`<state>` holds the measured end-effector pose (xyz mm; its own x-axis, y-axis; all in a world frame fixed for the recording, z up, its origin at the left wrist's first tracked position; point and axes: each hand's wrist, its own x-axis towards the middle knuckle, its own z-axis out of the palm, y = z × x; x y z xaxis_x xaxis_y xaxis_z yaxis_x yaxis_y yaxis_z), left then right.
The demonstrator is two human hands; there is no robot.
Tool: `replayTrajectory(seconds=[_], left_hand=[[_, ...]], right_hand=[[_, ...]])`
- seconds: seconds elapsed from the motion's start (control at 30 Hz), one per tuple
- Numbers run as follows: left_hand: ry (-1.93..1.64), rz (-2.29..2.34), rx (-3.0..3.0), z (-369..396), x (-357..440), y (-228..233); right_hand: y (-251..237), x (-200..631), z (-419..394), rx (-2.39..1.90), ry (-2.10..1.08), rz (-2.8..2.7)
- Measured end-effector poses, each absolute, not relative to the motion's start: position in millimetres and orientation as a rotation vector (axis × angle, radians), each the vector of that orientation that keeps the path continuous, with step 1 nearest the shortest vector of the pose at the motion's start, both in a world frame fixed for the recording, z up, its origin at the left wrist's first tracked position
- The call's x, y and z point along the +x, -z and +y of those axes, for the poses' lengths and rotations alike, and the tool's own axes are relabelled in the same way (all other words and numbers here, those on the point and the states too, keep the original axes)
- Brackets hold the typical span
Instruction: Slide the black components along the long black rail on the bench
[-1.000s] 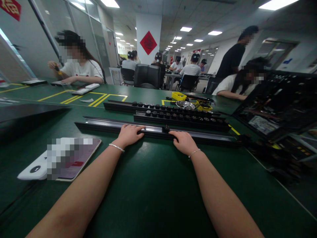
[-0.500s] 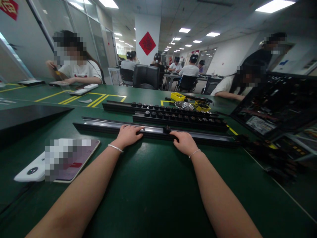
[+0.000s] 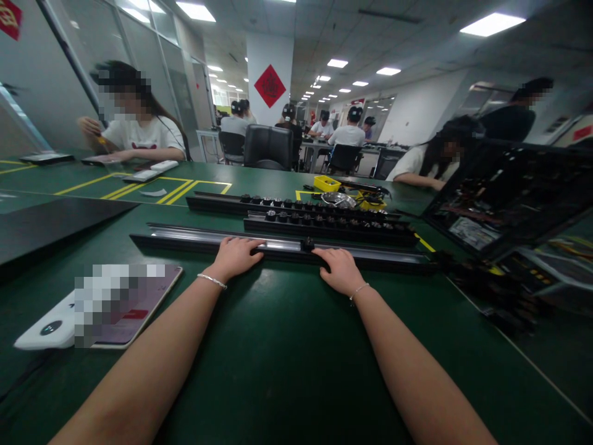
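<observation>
A long black rail (image 3: 185, 240) with a shiny inner channel lies across the table before me. My left hand (image 3: 238, 254) grips it left of its middle, fingers over the top and thumb along the near side. A small black block (image 3: 307, 244) sits in the channel between my hands. My right hand (image 3: 340, 269) rests at the rail's near edge, its fingertips close by the block and its thumb apart. Whether those fingertips touch the block, I cannot tell. Behind lie two more black rails, a nearer one (image 3: 287, 227) and a farther one (image 3: 213, 202), topped with rows of small dark parts.
On the left are a white device (image 3: 50, 324), a phone (image 3: 157, 293) and a dark sloping panel (image 3: 60, 222). Beyond the rails stand a yellow tray (image 3: 327, 183) and a metal dish (image 3: 338, 199). An open black case (image 3: 500, 198) stands right. Co-workers sit across the table.
The whole view has shifted slightly. My right fingertips sit a little lower against the block than before. My left hand keeps its place on the rail.
</observation>
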<state>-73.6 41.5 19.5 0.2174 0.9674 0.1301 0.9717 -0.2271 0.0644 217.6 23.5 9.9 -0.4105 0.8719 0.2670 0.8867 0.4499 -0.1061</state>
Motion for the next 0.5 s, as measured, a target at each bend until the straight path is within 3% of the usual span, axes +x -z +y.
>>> replayTrajectory(seconds=[0.5], left_hand=[[0.223,-1.914,-2.43,42.6,-76.1,-17.7]], right_hand=[[-10.9,222.2,24.3,-1.562,0.101,-2.381]])
